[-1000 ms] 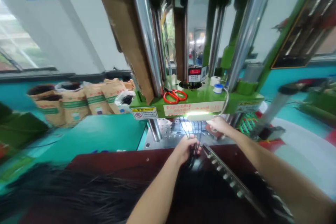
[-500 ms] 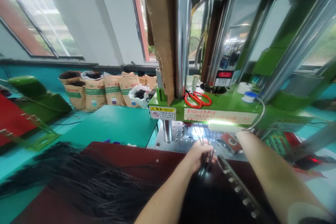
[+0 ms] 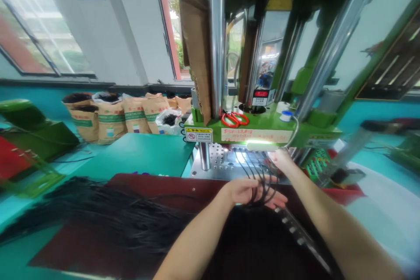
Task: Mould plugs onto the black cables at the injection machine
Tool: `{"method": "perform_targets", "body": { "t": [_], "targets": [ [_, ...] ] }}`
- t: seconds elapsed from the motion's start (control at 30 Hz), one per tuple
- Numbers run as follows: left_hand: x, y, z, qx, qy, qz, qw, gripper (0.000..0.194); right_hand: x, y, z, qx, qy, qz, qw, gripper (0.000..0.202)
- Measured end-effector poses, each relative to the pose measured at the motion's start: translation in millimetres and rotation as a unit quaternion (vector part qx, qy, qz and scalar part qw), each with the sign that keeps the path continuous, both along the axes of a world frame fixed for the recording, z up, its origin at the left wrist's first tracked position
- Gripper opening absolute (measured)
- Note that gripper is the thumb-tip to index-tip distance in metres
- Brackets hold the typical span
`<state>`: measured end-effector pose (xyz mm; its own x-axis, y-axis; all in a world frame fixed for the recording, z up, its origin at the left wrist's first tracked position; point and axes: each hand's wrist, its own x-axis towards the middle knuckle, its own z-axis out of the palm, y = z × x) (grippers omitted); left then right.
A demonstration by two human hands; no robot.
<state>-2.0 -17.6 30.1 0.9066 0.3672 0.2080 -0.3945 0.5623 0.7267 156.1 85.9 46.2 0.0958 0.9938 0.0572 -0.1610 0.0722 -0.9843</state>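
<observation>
Cables, thin, black and flexible [image 3: 259,202], curve down from the lit gap of the press and loop over your left hand [image 3: 244,190], and that hand is open: palm turned up, fingers stretched out to the right, strands lying across them rather than clenched. Over to your right hand [image 3: 278,157], up at the front edge of the tall green metal press [image 3: 262,118], just beside the slim white strip light [image 3: 262,145]; its fingers are lost in glare and blur, so whether they grip anything, you cannot tell from this view.

Behind the cables, a silvery steel plate dotted with round holes [image 3: 213,168] shines under the lamp. Up on the press's green ledge sit scissors with looped orange-red handles [image 3: 234,119], and near the right end a small white spool with a blue rim [image 3: 286,116].

Below your left fingertips, a long dark metal bar with pale studs [image 3: 302,238] slants down toward your right forearm. On your left, a big tangled heap of black strands [image 3: 131,214] sprawls over the dark red flat board [image 3: 82,249] and spills past its edge onto the smooth teal-green table [image 3: 151,153]. Beyond that, brown paper sacks with green bands [image 3: 111,122] line up by the wall.
</observation>
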Motion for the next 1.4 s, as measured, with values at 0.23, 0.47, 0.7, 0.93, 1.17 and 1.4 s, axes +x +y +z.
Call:
{"method": "perform_targets", "body": {
  "t": [0.23, 0.47, 0.7, 0.93, 1.17, 1.4],
  "targets": [
    [27.9, -26.9, 23.1, -0.033, 0.067, 0.112, 0.991, 0.045, 4.8, -67.3, 5.4, -0.009, 0.011, -0.024, 1.0, 0.017],
    [25.0, -88.0, 5.5, 0.023, 0.179, 0.135, 0.974, 0.03, 15.8, -89.8, -2.8, -0.026, 0.031, -0.076, 0.996, 0.009],
    [15.3, -120.3, 15.6, 0.165, 0.276, 0.058, 0.945, 0.038, 41.7, -96.8, -13.4, -0.043, 0.019, -0.109, 0.993, 0.007],
    [-22.0, -103.1, 39.2, 0.122, 0.068, 0.551, 0.822, 0.038, 57.9, -108.1, -47.3, -0.058, -0.055, -0.111, 0.991, 0.018],
    [-88.1, -73.5, 47.7, 0.048, -0.083, 0.789, 0.606, 0.022, 91.6, -107.1, -57.7, -0.059, -0.291, -0.022, 0.955, 0.013],
    [-93.1, -75.0, 46.7, 0.037, -0.072, 0.793, 0.604, 0.021, 0.1, -154.7, -0.8, 0.211, -0.624, 0.17, 0.733, 0.028]
  ]
}}
